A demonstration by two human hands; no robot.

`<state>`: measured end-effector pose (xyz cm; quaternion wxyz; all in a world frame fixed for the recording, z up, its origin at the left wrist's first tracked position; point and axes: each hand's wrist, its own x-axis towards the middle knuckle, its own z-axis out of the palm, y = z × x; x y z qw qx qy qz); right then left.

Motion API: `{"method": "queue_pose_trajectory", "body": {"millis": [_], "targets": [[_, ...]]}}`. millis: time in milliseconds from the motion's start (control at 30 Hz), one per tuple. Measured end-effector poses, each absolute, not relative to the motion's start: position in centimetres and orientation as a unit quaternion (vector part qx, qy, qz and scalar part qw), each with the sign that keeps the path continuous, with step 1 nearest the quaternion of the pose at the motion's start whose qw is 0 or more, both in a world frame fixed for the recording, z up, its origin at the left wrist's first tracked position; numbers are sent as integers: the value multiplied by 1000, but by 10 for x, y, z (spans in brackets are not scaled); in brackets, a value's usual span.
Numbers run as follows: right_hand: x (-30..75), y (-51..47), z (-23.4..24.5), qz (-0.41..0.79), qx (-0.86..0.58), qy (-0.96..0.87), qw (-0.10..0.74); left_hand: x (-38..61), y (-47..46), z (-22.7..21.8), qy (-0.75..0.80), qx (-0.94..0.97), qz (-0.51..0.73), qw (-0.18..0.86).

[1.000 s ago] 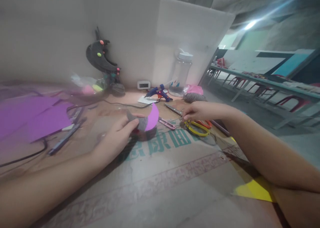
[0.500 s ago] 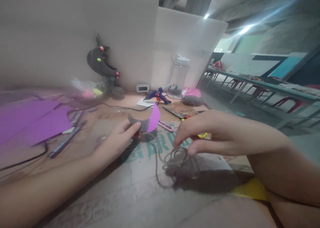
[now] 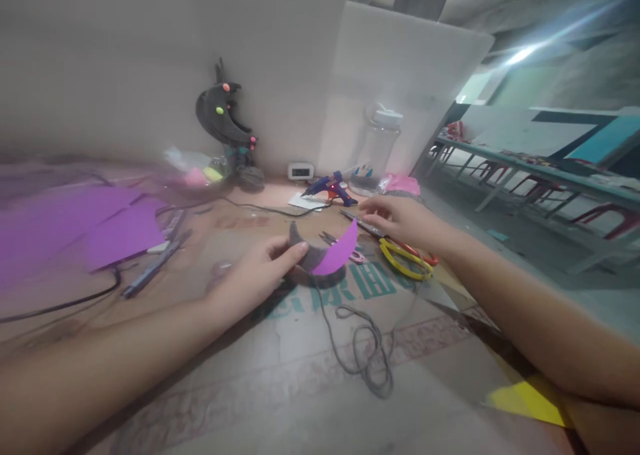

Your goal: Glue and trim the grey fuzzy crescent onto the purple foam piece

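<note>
Head view: left hand [image 3: 255, 275] pinching crescent [image 3: 325, 258], right hand [image 3: 400, 218] outstretched.

Large teal Chinese characters [image 3: 350, 285] printed on the cardboard sheet [image 3: 300, 362] covering the table, centre, just near of the purple crescent piece [image 3: 333, 258]. Strokes too blurred and partly covered (grey yarn [image 3: 367, 348] crossing them) to read any single character. Faint reddish print [image 3: 240, 222] farther left on the same cardboard, illegible. Small white digital clock [image 3: 301, 170] at the far wall: display dark, digits not readable. Nothing else legible.
</note>
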<state>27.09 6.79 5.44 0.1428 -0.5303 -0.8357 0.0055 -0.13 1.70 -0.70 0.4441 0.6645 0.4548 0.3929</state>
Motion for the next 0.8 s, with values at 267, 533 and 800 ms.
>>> {"method": "queue_pose_trajectory", "body": {"millis": [267,533,800], "targets": [[265,138,42,-21,-636,-758,142,-2,19,-13,452,674,392,432],[238,182,27,73,-598,-777,182,-1,21,-15,447,655,380,477],[229,175,29,102,-610,-719,318,0,21,-18,432,646,391,493]]}}
